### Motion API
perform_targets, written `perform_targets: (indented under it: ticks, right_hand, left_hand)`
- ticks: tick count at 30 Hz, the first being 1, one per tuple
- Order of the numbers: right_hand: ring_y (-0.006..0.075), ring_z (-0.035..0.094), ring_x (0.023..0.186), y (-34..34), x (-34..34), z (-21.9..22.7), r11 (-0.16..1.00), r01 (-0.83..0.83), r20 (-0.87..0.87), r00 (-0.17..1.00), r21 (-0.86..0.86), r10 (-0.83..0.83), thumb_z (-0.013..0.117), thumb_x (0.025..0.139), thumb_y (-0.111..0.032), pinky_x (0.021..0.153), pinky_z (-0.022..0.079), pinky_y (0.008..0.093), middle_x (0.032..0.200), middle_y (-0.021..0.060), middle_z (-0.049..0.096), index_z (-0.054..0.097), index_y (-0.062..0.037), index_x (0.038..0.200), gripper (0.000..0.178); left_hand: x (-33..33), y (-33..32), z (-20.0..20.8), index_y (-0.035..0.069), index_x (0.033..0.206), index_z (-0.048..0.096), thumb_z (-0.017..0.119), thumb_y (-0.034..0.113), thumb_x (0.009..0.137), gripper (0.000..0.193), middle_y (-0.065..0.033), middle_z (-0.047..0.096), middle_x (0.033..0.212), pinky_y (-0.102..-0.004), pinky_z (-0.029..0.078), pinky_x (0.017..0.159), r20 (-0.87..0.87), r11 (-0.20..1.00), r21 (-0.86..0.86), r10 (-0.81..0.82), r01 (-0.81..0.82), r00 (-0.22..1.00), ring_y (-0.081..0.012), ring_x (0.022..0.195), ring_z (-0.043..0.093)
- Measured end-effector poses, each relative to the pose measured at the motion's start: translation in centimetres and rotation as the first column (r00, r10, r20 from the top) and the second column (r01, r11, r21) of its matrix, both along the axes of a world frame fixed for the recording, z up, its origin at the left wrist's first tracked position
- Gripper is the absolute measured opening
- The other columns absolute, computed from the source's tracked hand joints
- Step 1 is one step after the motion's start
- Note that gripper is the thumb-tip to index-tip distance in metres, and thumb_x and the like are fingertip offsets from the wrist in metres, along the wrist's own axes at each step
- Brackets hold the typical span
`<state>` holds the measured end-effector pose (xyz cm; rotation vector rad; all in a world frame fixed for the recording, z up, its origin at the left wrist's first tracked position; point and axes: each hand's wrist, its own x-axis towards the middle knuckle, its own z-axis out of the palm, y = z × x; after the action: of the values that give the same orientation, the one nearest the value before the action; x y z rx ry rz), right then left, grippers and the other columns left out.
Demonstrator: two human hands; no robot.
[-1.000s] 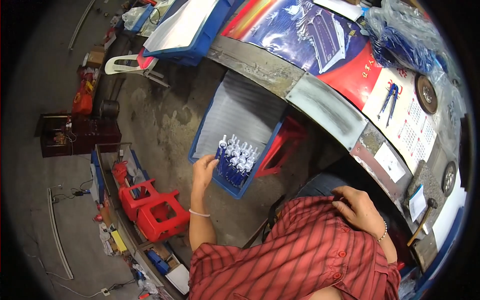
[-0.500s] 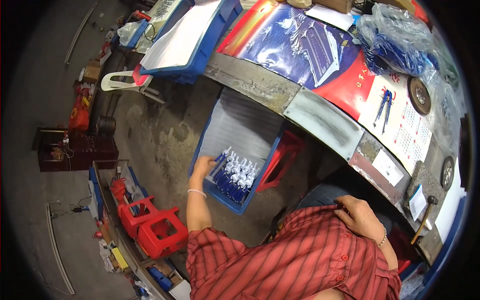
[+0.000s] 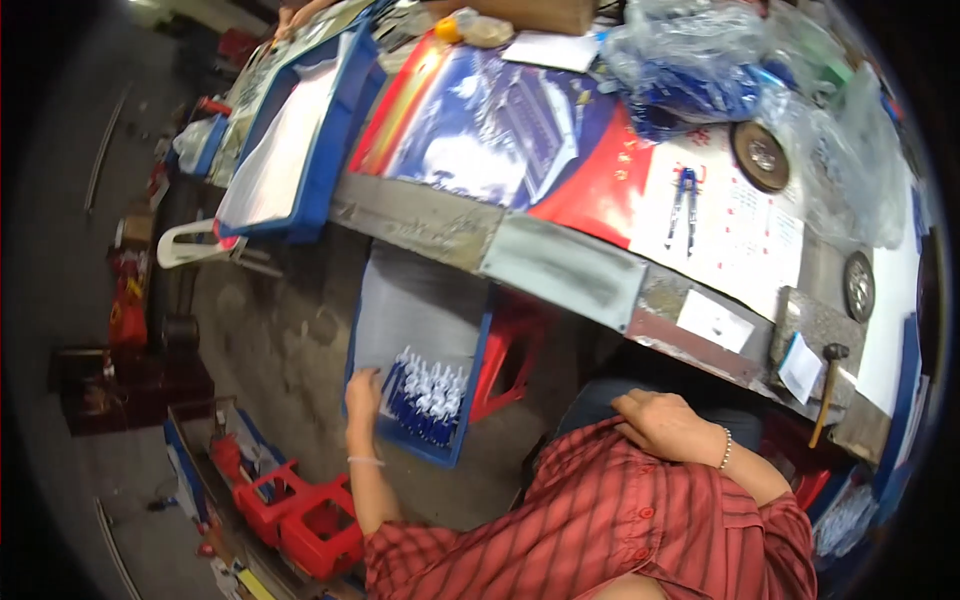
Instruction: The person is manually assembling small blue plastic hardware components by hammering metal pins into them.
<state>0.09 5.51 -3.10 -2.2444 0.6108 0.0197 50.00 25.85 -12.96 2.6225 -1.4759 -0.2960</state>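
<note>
My left hand (image 3: pixel 363 394) is over the left rim of a blue tray (image 3: pixel 358 338), its fingers loosely apart and nothing seen in them. Beside it, a group of blue tools with pale, silvery upper ends (image 3: pixel 430 392) stands packed at the tray's near end; blur hides their exact kind. The outermost one on the left leans a little toward my hand. My right hand (image 3: pixel 662 424) lies flat on my lap against the red striped shirt, holding nothing. On the workbench lies a pair of slim two-legged tools with blue ends (image 3: pixel 684 210).
A red stool (image 3: pixel 503 365) is by the tray's right side. The bench carries a printed poster (image 3: pixel 470 130), plastic bags (image 3: pixel 690 60), a grinding wheel (image 3: pixel 760 157) and a hammer (image 3: pixel 826 395). A larger blue bin (image 3: pixel 325 160) is at the bench's left end; more red stools (image 3: pixel 320 525) are lower left.
My left hand has let go of a blue tool and drawn back to the tray's left rim. The whole view has shifted; my right hand still rests on my lap.
</note>
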Motion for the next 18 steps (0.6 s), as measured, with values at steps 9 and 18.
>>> perform_targets:
  ticks: [9,18]
  right_hand:
    - [0.0346,0.060,0.079,-0.4,-2.3,0.4,1.000,0.026,0.003,1.000,-0.006,-0.026,0.060,0.082,-0.018,0.066,0.049,0.0421,0.085,0.0174,0.057,0.052,-0.0003,0.097,0.024]
    - [0.0330,0.059,0.085,0.0,-8.8,2.5,0.944,0.321,0.098,0.940,0.073,-0.327,0.059,0.083,-0.020,0.071,0.049,0.0412,0.092,0.0157,0.058,0.053,-0.0011,0.106,0.030]
  left_hand:
    - [-22.9,-23.3,16.3,-0.001,0.106,0.061,0.059,0.005,0.084,0.023,-0.0130,0.064,0.097,-0.0283,0.049,0.075,-0.426,0.808,-0.501,-0.543,0.311,0.723,-0.0198,0.088,0.063]
    - [-38.1,-37.8,8.4,-0.001,0.127,0.036,0.067,0.016,0.076,0.062,-0.0265,0.060,0.102,-0.0459,0.046,0.080,-0.201,0.773,-0.396,-0.600,0.496,0.775,-0.0394,0.095,0.059]
